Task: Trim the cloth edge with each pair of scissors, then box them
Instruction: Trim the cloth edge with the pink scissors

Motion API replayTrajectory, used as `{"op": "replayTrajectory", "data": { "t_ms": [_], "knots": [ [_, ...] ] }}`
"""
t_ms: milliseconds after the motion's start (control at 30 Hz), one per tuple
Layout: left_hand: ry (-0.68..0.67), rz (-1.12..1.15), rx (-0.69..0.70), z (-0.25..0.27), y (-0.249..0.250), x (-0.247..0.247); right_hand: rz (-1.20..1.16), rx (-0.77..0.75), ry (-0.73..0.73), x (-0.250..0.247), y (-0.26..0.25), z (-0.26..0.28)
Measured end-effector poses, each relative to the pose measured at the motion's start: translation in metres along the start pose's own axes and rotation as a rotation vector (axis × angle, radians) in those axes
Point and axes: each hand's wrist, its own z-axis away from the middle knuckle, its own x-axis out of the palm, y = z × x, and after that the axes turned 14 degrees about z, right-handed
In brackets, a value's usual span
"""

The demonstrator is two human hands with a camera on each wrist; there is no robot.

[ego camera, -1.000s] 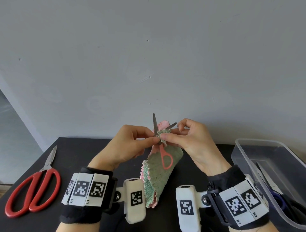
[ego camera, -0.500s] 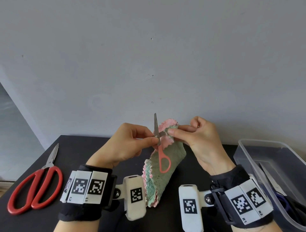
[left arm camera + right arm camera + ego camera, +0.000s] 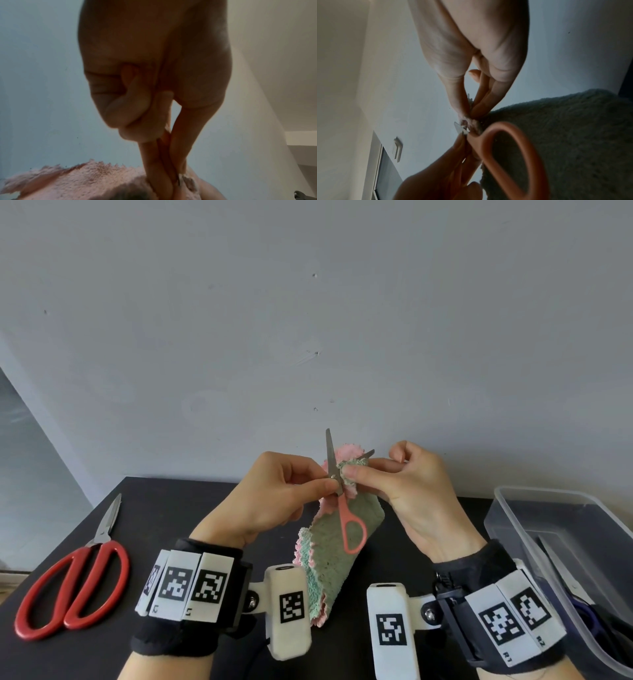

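Observation:
Small coral-handled scissors (image 3: 344,513) stand upright over the table, blades apart, one tip pointing up and the other to the right. My left hand (image 3: 327,482) pinches them at the pivot between thumb and forefinger. One handle loop (image 3: 513,155) hangs free in front of the cloth; the other loop is hidden. A green and pink cloth (image 3: 329,553) hangs down from both hands. My right hand (image 3: 349,469) pinches its frayed top edge between the blades. The left wrist view shows my fingers (image 3: 163,155) pressed together above the pink side of the cloth (image 3: 85,180).
Large red-handled scissors (image 3: 72,580) lie shut on the black table (image 3: 164,508) at the far left. At the right stands a clear plastic box (image 3: 565,508) with blue-handled scissors (image 3: 582,607) inside. A grey wall runs close behind the table.
The blades were together half a second ago and stand apart again now. Both hands and the cloth have stayed at about the same height.

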Motion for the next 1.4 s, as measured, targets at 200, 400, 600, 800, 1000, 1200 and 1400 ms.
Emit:
{"op": "replayTrajectory", "data": {
  "t_ms": [200,400,600,800,1000,1200,1400],
  "knots": [
    [-0.004,-0.016,-0.007,-0.002,-0.001,0.000,-0.058,0.002,0.065,-0.001,-0.001,-0.001],
    [-0.001,-0.030,-0.035,-0.001,-0.001,-0.004,-0.091,-0.001,0.111,-0.002,0.002,-0.003],
    [-0.006,-0.035,-0.046,0.000,0.000,-0.004,-0.119,-0.006,0.113,-0.006,0.003,-0.005],
    [0.000,-0.042,-0.053,0.001,0.000,-0.009,-0.154,-0.007,0.097,-0.005,0.004,-0.004],
    [-0.003,-0.049,-0.066,0.001,0.000,-0.010,-0.162,-0.001,0.108,-0.006,0.004,-0.005],
    [-0.012,-0.093,-0.098,0.005,0.002,-0.019,-0.141,-0.009,0.153,-0.008,0.008,-0.009],
    [0.073,-0.049,-0.020,0.008,0.006,-0.029,-0.093,-0.022,0.052,-0.014,0.001,-0.006]
  ]
}}
